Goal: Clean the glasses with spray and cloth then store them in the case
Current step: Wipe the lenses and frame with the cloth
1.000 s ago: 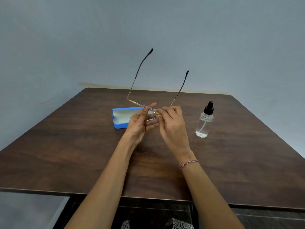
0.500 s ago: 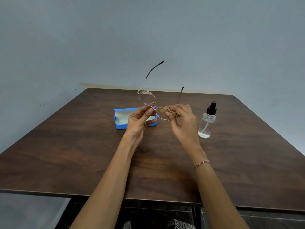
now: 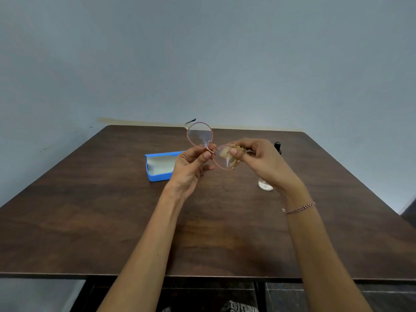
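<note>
Holding the glasses (image 3: 210, 145) in the air above the table (image 3: 90, 221), both hands work at chest height in front of the camera. The left hand (image 3: 191, 167) pinches the frame at the bridge, thumb and forefinger closed on the metal between the two round lenses. The right hand (image 3: 258, 161) pinches a small tan cloth (image 3: 226, 152) against the lens nearer to it, thumb on the near face, other fingers curled behind. The other lens stands free, up and to the left, with one temple tip showing past its rim.

The blue case (image 3: 157, 167) lies open on the table behind the left hand, pale lining up. The spray bottle (image 3: 267, 183) stands behind the right hand, mostly hidden; only its black cap and clear base show.

Judged step: wiping one lens; the free lens shows a pale streak, perhaps glare, perhaps residue.

Risks from here:
- The frame looks thin. Hard thumb pressure on one lens while the bridge is held fixed could twist it or pop the lens.
- Bare fingertips sit close to the glass; a slip of the cloth would leave fresh smears.
- The right wrist hangs just in front of the bottle; a careless sweep could tip it.
- Storing with temples unfolded would block the case.
</note>
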Demonstrator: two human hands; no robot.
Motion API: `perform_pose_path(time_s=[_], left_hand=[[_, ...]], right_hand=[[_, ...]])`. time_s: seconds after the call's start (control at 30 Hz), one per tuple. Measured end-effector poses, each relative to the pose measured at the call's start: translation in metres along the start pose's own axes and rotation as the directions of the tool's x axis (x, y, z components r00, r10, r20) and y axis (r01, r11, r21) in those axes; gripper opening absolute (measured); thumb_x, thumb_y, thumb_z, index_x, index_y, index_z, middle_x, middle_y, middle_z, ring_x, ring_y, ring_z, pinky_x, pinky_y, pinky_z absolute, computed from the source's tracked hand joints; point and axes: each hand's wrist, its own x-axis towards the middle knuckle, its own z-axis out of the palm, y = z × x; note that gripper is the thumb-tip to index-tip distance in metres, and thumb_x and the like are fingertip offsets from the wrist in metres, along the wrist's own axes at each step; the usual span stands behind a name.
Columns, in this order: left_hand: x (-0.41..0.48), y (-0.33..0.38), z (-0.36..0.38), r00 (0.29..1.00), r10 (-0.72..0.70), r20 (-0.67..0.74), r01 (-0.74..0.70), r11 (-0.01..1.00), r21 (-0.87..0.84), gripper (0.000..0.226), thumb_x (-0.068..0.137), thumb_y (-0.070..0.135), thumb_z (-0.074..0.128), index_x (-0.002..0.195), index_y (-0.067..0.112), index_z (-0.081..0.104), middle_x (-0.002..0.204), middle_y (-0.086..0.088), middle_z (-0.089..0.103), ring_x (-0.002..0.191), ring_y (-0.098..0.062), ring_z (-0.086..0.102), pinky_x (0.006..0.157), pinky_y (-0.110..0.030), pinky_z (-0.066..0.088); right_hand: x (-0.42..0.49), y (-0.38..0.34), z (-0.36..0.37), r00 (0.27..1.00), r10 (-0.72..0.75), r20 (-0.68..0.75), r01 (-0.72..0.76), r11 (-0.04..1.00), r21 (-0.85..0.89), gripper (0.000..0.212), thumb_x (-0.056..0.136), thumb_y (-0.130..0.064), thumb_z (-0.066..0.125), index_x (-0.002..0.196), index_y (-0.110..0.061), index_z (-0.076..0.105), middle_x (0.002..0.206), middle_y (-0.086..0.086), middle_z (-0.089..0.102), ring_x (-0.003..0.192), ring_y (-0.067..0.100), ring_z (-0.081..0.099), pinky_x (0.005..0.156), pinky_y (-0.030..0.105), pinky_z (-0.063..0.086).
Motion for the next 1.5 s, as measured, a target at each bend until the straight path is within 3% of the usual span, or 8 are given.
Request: perform_pose_path(time_s=[0.17,0.6,0.77,0.97,1.13,1.2,1.3,1.5], left_hand=[[0.02,0.006,0.009,0.996,0.045,0.072,-0.045,0.999,-0.006,0.042,0.046,0.04,0.09,0.079,0.017,0.077,0.087,0.003,0.074,0.086,-0.01,0.069,0.071,-0.025,0.057],[0.037,-0.004,0.01,0.974,0.005,0.228,0.016,0.996,-0.088,0.014,0.06,0.022,0.081,0.072,0.018,0.075,0.11,-0.004,0.07,0.105,-0.018,0.065,0.077,-0.03,0.055],[0.036,-0.005,0.012,0.983,-0.003,0.182,0.024,0.994,-0.111,0.018,0.053,0.025,0.086,0.061,0.017,0.072,0.091,-0.002,0.074,0.098,-0.017,0.068,0.074,-0.029,0.056],[0.039,-0.006,0.009,0.984,0.035,0.173,-0.01,0.99,-0.143,0.024,0.054,0.03,0.089,0.065,0.019,0.071,0.111,-0.011,0.069,0.11,-0.03,0.062,0.084,-0.036,0.055],[0.036,-0.003,0.012,0.986,0.067,0.152,-0.041,0.986,-0.164,0.024,0.053,0.031,0.088,0.066,0.018,0.072,0.085,-0.001,0.074,0.08,-0.014,0.07,0.071,-0.027,0.056],[0.036,-0.001,0.01,0.986,0.075,0.149,-0.046,0.98,-0.193,0.022,0.056,0.031,0.087,0.067,0.019,0.072,0.092,-0.004,0.074,0.085,-0.014,0.07,0.069,-0.023,0.055],[0.036,0.0,0.007,0.979,0.086,0.182,-0.045,0.975,-0.216,0.017,0.064,0.029,0.082,0.072,0.019,0.072,0.112,-0.011,0.069,0.106,-0.024,0.064,0.07,-0.024,0.054],[0.036,0.0,0.006,0.992,0.041,0.119,-0.015,0.977,-0.214,0.031,0.046,0.034,0.092,0.065,0.022,0.072,0.081,-0.002,0.073,0.077,-0.015,0.07,0.067,-0.027,0.056]], right_hand=[[0.014,-0.002,-0.012,0.999,-0.006,0.044,0.002,0.996,0.09,0.016,0.093,-0.017,0.057,0.102,-0.016,0.071,0.091,0.0,0.074,0.086,0.011,0.067,0.087,0.03,0.051],[0.024,0.022,-0.002,0.992,0.045,-0.114,-0.007,0.951,0.31,0.016,0.088,-0.013,0.063,0.101,-0.006,0.071,0.093,0.006,0.073,0.084,0.01,0.067,0.077,0.019,0.052],[0.023,0.023,0.012,0.935,0.072,-0.348,0.071,0.921,0.383,0.013,0.085,-0.011,0.067,0.097,-0.014,0.07,0.084,-0.01,0.073,0.081,0.002,0.068,0.07,0.013,0.05],[0.018,0.022,0.021,0.762,-0.09,-0.642,0.276,0.941,0.196,0.018,0.083,-0.014,0.071,0.101,-0.017,0.071,0.101,-0.001,0.07,0.099,0.017,0.066,0.084,0.029,0.052],[0.016,0.021,0.035,0.754,-0.47,-0.459,0.414,0.882,-0.224,0.02,0.085,-0.008,0.067,0.105,-0.012,0.071,0.11,-0.003,0.064,0.106,0.016,0.057,0.092,0.027,0.047],[0.017,0.021,0.039,0.743,-0.554,-0.374,0.466,0.831,-0.306,0.019,0.085,-0.008,0.066,0.104,-0.009,0.071,0.111,0.001,0.064,0.105,0.016,0.056,0.093,0.024,0.045],[0.017,0.022,0.042,0.742,-0.591,-0.317,0.474,0.797,-0.375,0.022,0.084,-0.005,0.067,0.106,-0.008,0.071,0.111,0.0,0.065,0.105,0.013,0.056,0.095,0.018,0.042],[0.017,0.021,0.043,0.764,-0.512,-0.393,0.373,0.847,-0.378,0.031,0.085,0.0,0.066,0.115,-0.005,0.066,0.12,0.009,0.059,0.106,0.006,0.052,0.097,0.012,0.04]])
